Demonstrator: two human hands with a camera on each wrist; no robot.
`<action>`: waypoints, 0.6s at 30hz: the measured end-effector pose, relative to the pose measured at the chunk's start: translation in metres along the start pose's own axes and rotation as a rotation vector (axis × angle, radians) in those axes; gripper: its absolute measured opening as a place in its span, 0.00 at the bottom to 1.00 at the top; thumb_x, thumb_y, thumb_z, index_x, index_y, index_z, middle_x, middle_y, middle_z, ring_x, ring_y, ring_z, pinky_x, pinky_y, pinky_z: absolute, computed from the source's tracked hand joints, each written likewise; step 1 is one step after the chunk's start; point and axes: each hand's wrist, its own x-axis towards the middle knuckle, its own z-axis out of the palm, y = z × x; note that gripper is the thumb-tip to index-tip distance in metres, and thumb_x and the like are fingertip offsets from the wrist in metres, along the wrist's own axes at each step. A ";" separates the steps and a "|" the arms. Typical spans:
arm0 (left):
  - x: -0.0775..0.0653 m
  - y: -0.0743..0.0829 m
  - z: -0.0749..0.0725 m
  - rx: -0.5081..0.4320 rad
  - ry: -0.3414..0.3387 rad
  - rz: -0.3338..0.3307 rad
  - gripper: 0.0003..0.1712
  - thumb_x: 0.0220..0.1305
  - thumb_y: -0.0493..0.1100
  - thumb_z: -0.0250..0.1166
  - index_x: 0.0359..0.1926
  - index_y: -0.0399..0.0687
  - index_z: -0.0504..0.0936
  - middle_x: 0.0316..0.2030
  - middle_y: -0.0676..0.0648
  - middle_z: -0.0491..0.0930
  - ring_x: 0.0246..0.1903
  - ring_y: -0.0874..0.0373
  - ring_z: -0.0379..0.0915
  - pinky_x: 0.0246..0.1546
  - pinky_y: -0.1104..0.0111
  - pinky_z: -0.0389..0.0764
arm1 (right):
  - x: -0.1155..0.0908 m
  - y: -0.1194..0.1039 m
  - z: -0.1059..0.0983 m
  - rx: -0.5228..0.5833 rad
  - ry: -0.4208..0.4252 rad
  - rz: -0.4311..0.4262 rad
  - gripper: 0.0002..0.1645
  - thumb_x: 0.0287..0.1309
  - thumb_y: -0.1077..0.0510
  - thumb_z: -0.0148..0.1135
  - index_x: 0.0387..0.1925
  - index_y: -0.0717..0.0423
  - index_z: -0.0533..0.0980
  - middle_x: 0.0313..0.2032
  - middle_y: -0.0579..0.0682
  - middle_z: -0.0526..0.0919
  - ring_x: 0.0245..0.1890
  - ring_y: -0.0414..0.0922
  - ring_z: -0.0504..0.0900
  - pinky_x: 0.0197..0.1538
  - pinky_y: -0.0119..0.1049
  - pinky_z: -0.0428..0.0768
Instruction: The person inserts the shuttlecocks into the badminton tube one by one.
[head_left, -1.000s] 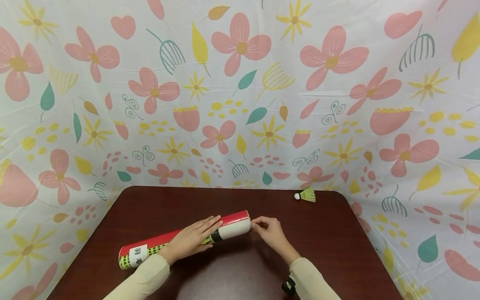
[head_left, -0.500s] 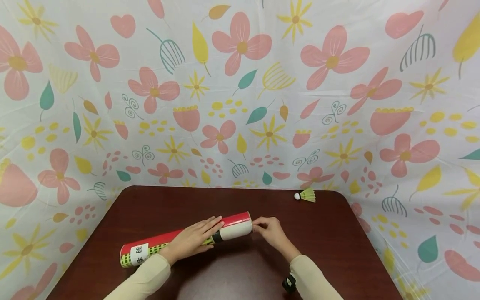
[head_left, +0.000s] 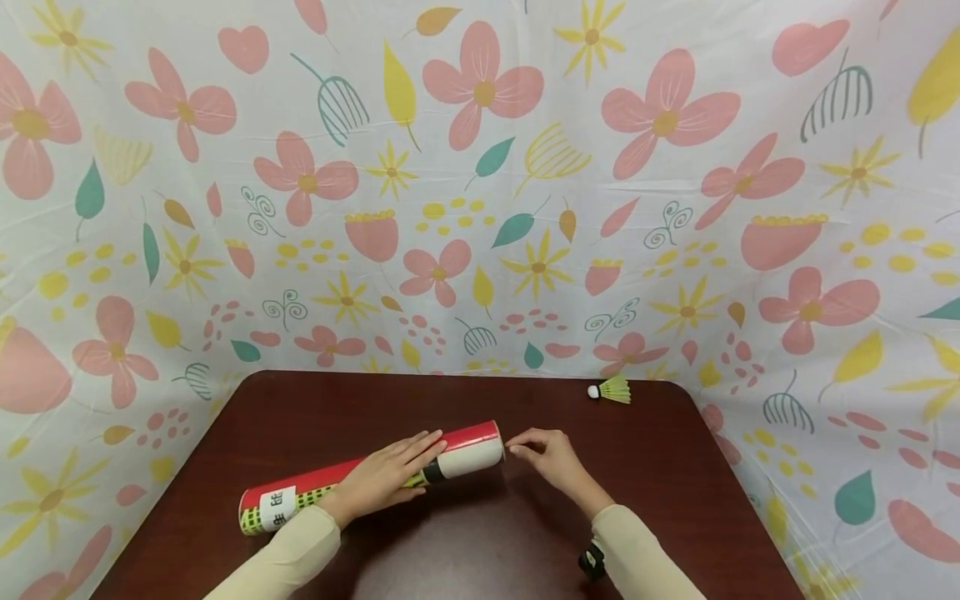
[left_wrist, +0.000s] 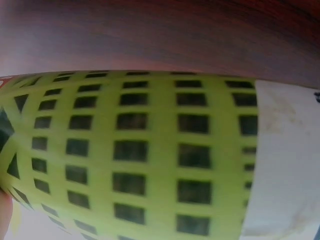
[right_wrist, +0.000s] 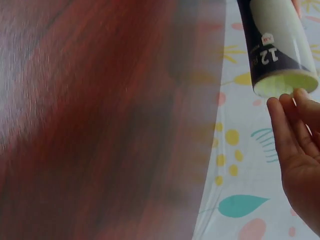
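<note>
A long shuttlecock tube, red, white and yellow-green, lies slantwise across the table, its right end raised. My left hand holds it around the middle, fingers over the top and thumb along the near side. In the left wrist view the tube's black-checked yellow-green side fills most of the picture. At the tube's open right end is my right hand. Its thumb and fingertips pinch at the mouth, where the yellow-green of a shuttlecock shows inside; the fingertips partly hide what they pinch.
Another yellow-green shuttlecock with a white cork lies near the back right edge of the dark brown table. A flower-patterned cloth hangs behind and at both sides.
My right hand has shifted slightly to the right, its fingers still at the tube's mouth. The left hand and tube have stayed nearly still, and the loose shuttlecock has not moved.
</note>
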 end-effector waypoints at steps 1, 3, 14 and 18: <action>0.000 0.000 0.000 0.003 0.001 0.002 0.51 0.51 0.48 0.75 0.72 0.44 0.60 0.68 0.40 0.64 0.65 0.47 0.64 0.59 0.56 0.72 | 0.001 0.007 -0.002 -0.013 0.005 -0.005 0.07 0.57 0.67 0.65 0.38 0.63 0.84 0.35 0.58 0.86 0.35 0.53 0.84 0.35 0.32 0.80; 0.001 -0.001 0.000 0.003 0.000 0.000 0.51 0.51 0.48 0.75 0.72 0.44 0.60 0.68 0.41 0.64 0.65 0.48 0.64 0.59 0.57 0.72 | 0.003 0.017 -0.008 -0.040 0.020 -0.008 0.08 0.57 0.65 0.65 0.40 0.59 0.84 0.37 0.55 0.86 0.38 0.49 0.84 0.38 0.32 0.81; -0.006 -0.003 0.002 0.013 -0.013 -0.015 0.51 0.52 0.50 0.74 0.73 0.45 0.59 0.70 0.43 0.61 0.65 0.48 0.64 0.58 0.57 0.73 | 0.016 0.042 -0.062 -0.127 0.083 0.123 0.17 0.62 0.64 0.61 0.53 0.61 0.78 0.46 0.61 0.83 0.44 0.54 0.83 0.41 0.40 0.82; -0.007 -0.004 0.002 0.019 -0.023 -0.019 0.51 0.53 0.50 0.74 0.73 0.45 0.57 0.70 0.43 0.61 0.66 0.48 0.63 0.58 0.57 0.72 | 0.021 0.052 -0.085 -0.177 0.118 0.152 0.20 0.64 0.63 0.59 0.56 0.64 0.75 0.48 0.64 0.81 0.46 0.57 0.81 0.45 0.46 0.81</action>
